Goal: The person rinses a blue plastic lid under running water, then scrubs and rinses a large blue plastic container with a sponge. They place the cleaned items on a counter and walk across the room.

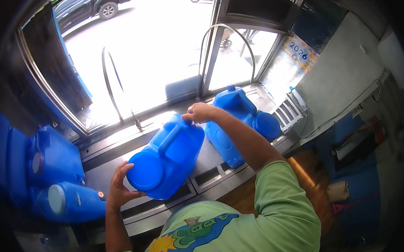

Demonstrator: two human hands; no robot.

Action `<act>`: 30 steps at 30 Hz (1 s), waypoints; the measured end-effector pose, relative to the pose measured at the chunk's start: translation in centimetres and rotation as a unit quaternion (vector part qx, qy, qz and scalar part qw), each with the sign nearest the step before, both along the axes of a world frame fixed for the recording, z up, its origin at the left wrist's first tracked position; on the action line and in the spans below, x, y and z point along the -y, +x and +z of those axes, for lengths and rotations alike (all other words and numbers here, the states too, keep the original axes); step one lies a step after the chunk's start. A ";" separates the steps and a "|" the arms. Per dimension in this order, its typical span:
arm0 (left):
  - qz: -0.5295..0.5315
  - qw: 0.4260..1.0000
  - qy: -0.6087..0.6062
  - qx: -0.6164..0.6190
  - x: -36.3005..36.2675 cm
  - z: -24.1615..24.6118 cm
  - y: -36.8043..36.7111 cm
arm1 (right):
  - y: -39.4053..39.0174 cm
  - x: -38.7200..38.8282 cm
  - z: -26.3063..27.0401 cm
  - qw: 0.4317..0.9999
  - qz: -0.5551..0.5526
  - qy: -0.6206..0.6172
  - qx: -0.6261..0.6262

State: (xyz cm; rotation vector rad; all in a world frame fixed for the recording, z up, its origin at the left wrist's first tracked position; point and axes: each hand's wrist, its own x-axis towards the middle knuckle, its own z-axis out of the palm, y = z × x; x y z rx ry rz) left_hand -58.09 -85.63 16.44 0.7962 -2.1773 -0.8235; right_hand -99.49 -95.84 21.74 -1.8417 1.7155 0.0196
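A blue plastic water jug (183, 159) stands tilted in view on the metal counter before me, its moulded handle between a large round cap (145, 171) and the narrow far end. My left hand (122, 182) spans the edge of the round cap, fingers at its left and thumb below. At the far end my right hand (198, 112) has its fingers closed on the jug's small spout top, which they mostly hide. Just right of this jug, partly behind my right forearm, is a second blue jug (227, 137) with a large round cap (266, 125).
More blue plastic containers (58, 152) crowd the left end of the stainless steel counter (214, 157). Two curved hoses (110, 83) (227, 25) rise along the window side. A white slatted rack (289, 113) stands at the right, below a calendar (296, 54). Outside is a parked pickup truck (92, 4).
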 end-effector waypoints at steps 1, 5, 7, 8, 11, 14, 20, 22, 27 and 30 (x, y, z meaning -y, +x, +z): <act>0.004 1.000 0.003 0.004 0.0 0.0 -0.1 | 0.1 -0.1 -0.1 1.000 -0.002 -0.002 -0.025; -0.007 0.998 0.028 -0.048 -0.2 -1.0 -0.7 | 0.2 -0.7 -0.9 0.992 0.032 -0.115 -0.040; -0.005 0.997 0.036 -0.069 -0.3 -1.7 -0.8 | 0.2 -0.8 -1.5 0.992 0.021 -0.102 0.066; -0.001 0.997 0.036 -0.068 -0.3 -2.1 -0.8 | 0.2 -0.8 -1.7 0.989 0.008 -0.092 0.116; -0.001 0.996 0.042 -0.079 -0.2 -3.2 -0.7 | 0.3 -0.5 -1.8 0.994 -0.032 -0.074 0.079; 0.002 0.996 0.031 -0.081 -0.1 -3.9 -0.3 | 0.9 -0.4 -0.8 0.998 -0.018 -0.061 0.022; 0.016 0.995 -0.007 -0.094 -0.1 -4.4 -0.7 | 7.2 -4.3 3.3 0.978 0.004 -0.206 0.030; 0.044 0.993 -0.026 -0.107 -0.9 -4.5 -1.8 | 11.4 -6.3 4.1 0.972 0.090 -0.213 0.043; 0.178 0.978 -0.059 -0.095 -4.4 -5.7 -6.8 | 19.2 -10.8 4.5 0.954 0.230 -0.143 -0.128; 0.192 0.971 -0.128 -0.056 -4.0 -6.1 -8.9 | 19.6 -11.4 4.7 0.955 0.189 -0.134 -0.184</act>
